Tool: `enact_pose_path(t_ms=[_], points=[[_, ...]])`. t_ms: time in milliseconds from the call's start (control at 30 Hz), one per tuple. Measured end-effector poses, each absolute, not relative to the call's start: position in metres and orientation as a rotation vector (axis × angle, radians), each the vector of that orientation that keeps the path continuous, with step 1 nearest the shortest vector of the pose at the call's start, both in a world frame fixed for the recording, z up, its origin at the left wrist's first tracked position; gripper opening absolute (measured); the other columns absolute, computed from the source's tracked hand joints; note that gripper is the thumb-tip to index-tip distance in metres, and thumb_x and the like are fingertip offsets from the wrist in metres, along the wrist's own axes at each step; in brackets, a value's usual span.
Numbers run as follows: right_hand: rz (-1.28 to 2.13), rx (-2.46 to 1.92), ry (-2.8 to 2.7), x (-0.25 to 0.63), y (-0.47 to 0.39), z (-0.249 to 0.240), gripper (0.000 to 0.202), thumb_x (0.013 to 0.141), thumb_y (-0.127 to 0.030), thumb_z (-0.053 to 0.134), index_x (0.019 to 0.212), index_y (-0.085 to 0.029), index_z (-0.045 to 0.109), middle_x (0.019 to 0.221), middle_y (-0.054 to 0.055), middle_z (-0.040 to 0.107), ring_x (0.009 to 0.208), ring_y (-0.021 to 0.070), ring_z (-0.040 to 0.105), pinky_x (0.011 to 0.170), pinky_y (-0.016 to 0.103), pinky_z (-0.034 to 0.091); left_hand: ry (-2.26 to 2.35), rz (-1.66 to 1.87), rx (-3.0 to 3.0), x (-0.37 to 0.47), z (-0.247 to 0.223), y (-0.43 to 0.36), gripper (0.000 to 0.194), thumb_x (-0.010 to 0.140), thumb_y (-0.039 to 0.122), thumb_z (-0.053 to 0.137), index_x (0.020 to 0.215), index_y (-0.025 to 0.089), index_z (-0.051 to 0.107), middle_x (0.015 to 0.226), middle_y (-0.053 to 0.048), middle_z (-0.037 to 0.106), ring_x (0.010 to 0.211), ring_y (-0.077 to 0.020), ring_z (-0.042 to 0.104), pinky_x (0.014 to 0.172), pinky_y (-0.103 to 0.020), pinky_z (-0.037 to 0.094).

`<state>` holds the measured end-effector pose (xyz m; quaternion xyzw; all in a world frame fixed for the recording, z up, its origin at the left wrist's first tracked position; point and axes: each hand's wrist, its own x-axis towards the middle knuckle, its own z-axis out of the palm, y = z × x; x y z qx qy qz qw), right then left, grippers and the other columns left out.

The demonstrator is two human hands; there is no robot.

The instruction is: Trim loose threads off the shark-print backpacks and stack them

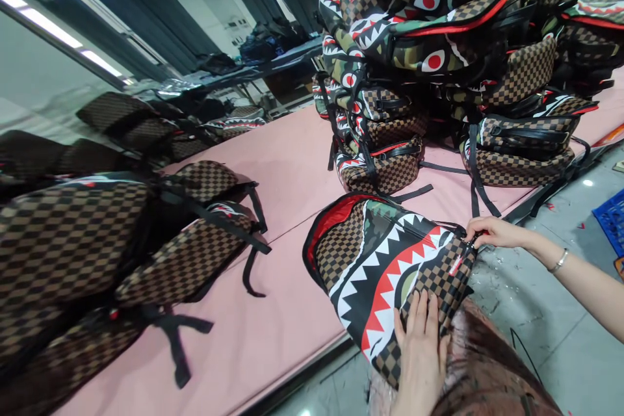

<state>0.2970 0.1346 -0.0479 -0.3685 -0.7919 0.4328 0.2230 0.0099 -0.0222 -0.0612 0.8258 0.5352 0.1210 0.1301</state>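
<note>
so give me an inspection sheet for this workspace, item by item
Surface: pink table, a seam across it
Job's things: backpack over the table's edge, red lining showing
Clutter: backpack piles at left and beyond, straps trailing; small scraps on the floor
Hands: left hand flat on the backpack's front, right hand pinching its corner
Cables: thin dark line on the floor, cord or thread, cannot tell
Surroundings: dark curtains, blue crate
</note>
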Motion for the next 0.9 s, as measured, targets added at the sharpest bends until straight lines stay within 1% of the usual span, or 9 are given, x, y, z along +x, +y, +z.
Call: enact_pose_path(t_ms=[133, 267, 400, 533, 667, 900], points=[[1.205, -1.014, -2.214, 0.295, 0.134, -0.046, 0.028, 0.080, -0.041, 0.057, 0.083, -0.014, 0.064, 0.083, 0.006, 0.062, 0.080, 0.0170, 0.057, 0.074, 0.029, 0.044, 1.533, 0.331, 2.438, 0.008, -0.063, -0.023, 0.066, 0.077, 0.011, 0.044, 0.139, 0.021, 0.025, 0.141, -0.012, 0.036, 0.129, -0.0297, 0.032, 0.102, -0.061, 0.021], [1.230, -0.997, -2.242, 0.290, 0.133, -0.045, 0.026, 0.079, -0.041, 0.058, 0.081, -0.015, 0.065, 0.081, 0.005, 0.061, 0.078, 0.0164, 0.057, 0.073, 0.029, 0.044, 1.533, 0.317, 2.438, 0.007, -0.064, -0.023, 0.066, 0.077, 0.009, 0.044, 0.139, 0.019, 0.025, 0.141, -0.014, 0.036, 0.129, -0.0298, 0.032, 0.102, -0.062, 0.021], [1.230, -1.017, -2.234, 0.292, 0.133, -0.043, 0.028, 0.080, -0.041, 0.057, 0.087, -0.016, 0.064, 0.085, 0.006, 0.062, 0.082, 0.0174, 0.058, 0.076, 0.030, 0.044, 1.534, 0.332, 2.415, 0.007, -0.064, -0.024, 0.067, 0.076, 0.009, 0.044, 0.139, 0.019, 0.024, 0.141, -0.014, 0.036, 0.129, -0.0295, 0.033, 0.102, -0.062, 0.019], [1.219, -1.069, -2.229, 0.304, 0.135, -0.042, 0.028, 0.080, -0.040, 0.056, 0.089, -0.015, 0.064, 0.088, 0.007, 0.062, 0.085, 0.0184, 0.058, 0.079, 0.032, 0.044, 1.531, 0.354, 2.404, 0.007, -0.064, -0.024, 0.066, 0.074, 0.009, 0.044, 0.137, 0.019, 0.028, 0.140, -0.014, 0.038, 0.128, -0.0291, 0.033, 0.102, -0.061, 0.020], [1.237, -1.079, -2.250, 0.306, 0.136, -0.041, 0.026, 0.080, -0.039, 0.057, 0.088, -0.015, 0.064, 0.088, 0.007, 0.063, 0.084, 0.0180, 0.059, 0.077, 0.031, 0.044, 1.524, 0.362, 2.394, 0.008, -0.060, -0.022, 0.063, 0.074, 0.008, 0.043, 0.136, 0.018, 0.032, 0.138, -0.014, 0.040, 0.128, -0.0292, 0.034, 0.101, -0.061, 0.021], [1.255, -1.014, -2.327, 0.285, 0.134, -0.037, 0.027, 0.080, -0.041, 0.057, 0.086, -0.016, 0.065, 0.085, 0.006, 0.062, 0.081, 0.0170, 0.058, 0.074, 0.029, 0.044, 1.519, 0.318, 2.372, 0.008, -0.053, -0.023, 0.067, 0.071, 0.007, 0.045, 0.136, 0.018, 0.032, 0.138, -0.014, 0.041, 0.128, -0.0302, 0.034, 0.101, -0.061, 0.022]])
